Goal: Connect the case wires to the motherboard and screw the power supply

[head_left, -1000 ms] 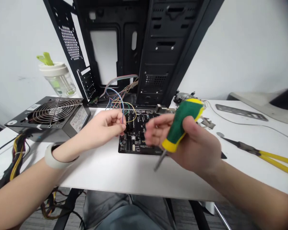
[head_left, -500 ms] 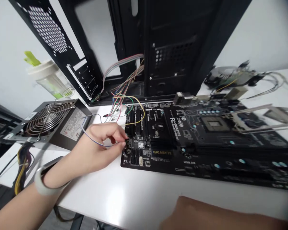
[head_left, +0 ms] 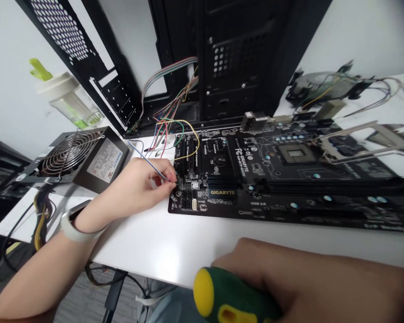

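Observation:
My left hand (head_left: 144,183), with a light-banded watch on its wrist, pinches the end of a thin blue wire (head_left: 147,160) between thumb and forefinger. Its fingertips are at the left edge of a black Gigabyte motherboard (head_left: 265,197), close to the SATA ports (head_left: 189,200). The connector on the wire is hidden by the fingers. At the lower right, my right hand (head_left: 272,273) is wrapped round a screwdriver (head_left: 235,294) with a green and yellow handle. The screwdriver's shaft is out of sight. Several coloured wires (head_left: 168,121) run from the case down beside the motherboard.
A black computer case (head_left: 235,76) stands behind the motherboard. To the left lie a power supply (head_left: 97,157) with its cable bundle (head_left: 42,215) and a lidded cup (head_left: 69,101). A CPU cooler fan (head_left: 323,87) sits at the back right. The white table's front edge (head_left: 144,275) is near me.
My right hand has come further into view from below, now showing the screwdriver in it. My left hand keeps its pinch at the board's edge. The view has shifted slightly.

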